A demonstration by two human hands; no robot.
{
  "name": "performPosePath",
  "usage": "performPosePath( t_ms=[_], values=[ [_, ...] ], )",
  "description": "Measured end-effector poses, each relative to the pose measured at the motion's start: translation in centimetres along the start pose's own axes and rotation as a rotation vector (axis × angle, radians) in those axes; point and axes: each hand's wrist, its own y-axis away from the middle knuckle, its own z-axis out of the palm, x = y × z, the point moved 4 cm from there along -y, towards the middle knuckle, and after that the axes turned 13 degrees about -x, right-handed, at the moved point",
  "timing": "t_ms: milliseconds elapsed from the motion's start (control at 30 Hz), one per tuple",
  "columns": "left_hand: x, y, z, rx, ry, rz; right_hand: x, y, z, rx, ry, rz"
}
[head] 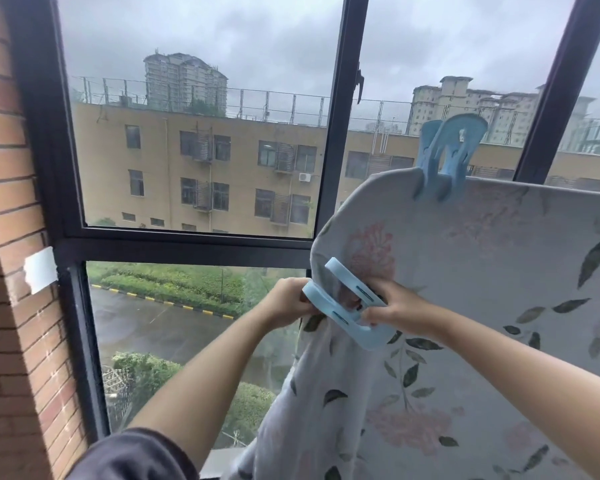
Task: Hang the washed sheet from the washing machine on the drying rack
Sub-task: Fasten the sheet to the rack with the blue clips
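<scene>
Two blue clips are on the floral sheet as I watch from the head camera. I see the sheet draped over a line or bar hidden under its top fold, filling the frame from about two o'clock down to five o'clock, printed with pink flowers and dark leaves. One large blue clip stands upright at one o'clock, pinching the top fold. A second blue clip sits near the centre at the sheet's left edge, its jaws spread wide around the fabric. My right hand is clenched on that clip's handle end, squeezing it. My left hand pinches the sheet's edge just beside the clip's lower jaw, at about seven o'clock from it. A dark sleeve covers the left upper arm at seven o'clock. Behind the sheet, the black window frame runs across; a brick wall stands at nine o'clock, with a white patch stuck on it.
</scene>
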Motion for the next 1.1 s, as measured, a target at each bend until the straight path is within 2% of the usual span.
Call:
performPosePath(
  t_ms=[67,167,300,367,400,467,533,567,633,733,767,833,867,900,967,1067,1100],
  values=[
    [-0.8,1.0,-2.9,0.048,-0.073,0.003,-0.5,0.0,0.1,0.004,-0.023,-0.020],
    [-0.1,2.6,-6.9,0.021,-0.001,-0.020,-1.0,-0.3,-0.1,0.015,-0.033,-0.036],
    [0.5,5.1,-9.6,-0.012,0.500,-0.026,-1.7,-0.7,-0.3,0.023,-0.043,-0.059],
    [-2.1,5.3,-8.5,0.036,0.732,-0.157,-2.1,-0.8,-0.1,0.022,-0.042,-0.072],
    [-3.4,5.2,-7.2,-0.001,0.793,-0.255,-2.2,-0.9,0.0,0.024,-0.040,-0.079],
    [-4.2,5.3,-3.3,-0.196,0.703,-0.402,-2.1,-1.2,0.0,0.025,-0.031,-0.075],
    [-3.4,5.8,-0.5,-0.331,0.551,-0.389,-1.9,-1.4,0.0,0.020,-0.013,-0.062],
    [-3.4,5.9,0.3,-0.342,0.554,-0.370,-1.8,-1.5,-0.1,0.026,-0.014,-0.061],
    [-4.7,6.4,0.7,-0.314,0.710,-0.380,-1.8,-1.4,-0.2,0.044,-0.030,-0.066],
    [-7.5,7.4,1.7,-0.329,0.978,-0.562,-2.1,-1.4,0.2,0.046,-0.047,-0.074],
    [-7.7,7.8,2.6,-0.387,0.967,-0.636,-2.1,-1.5,0.4,0.043,-0.044,-0.079],
    [-6.9,8.6,4.3,-0.540,0.776,-0.728,-2.1,-1.9,0.8,0.035,-0.038,-0.080],
    [-6.2,9.1,4.8,-0.566,0.726,-0.748,-2.0,-2.1,1.0,0.033,-0.040,-0.073],
    [-5.6,9.3,5.0,-0.559,0.723,-0.736,-2.0,-2.2,1.1,0.031,-0.041,-0.066],
    [-4.3,9.2,4.0,-0.432,0.843,-0.556,-2.0,-2.2,1.4,0.021,-0.033,-0.057],
    [-3.8,9.8,-0.5,-0.012,1.243,-0.185,-2.0,-2.1,1.4,0.022,-0.048,-0.056],
    [-3.7,10.2,-2.0,0.073,1.400,-0.074,-2.0,-2.1,1.4,0.026,-0.056,-0.061]
  ],
)
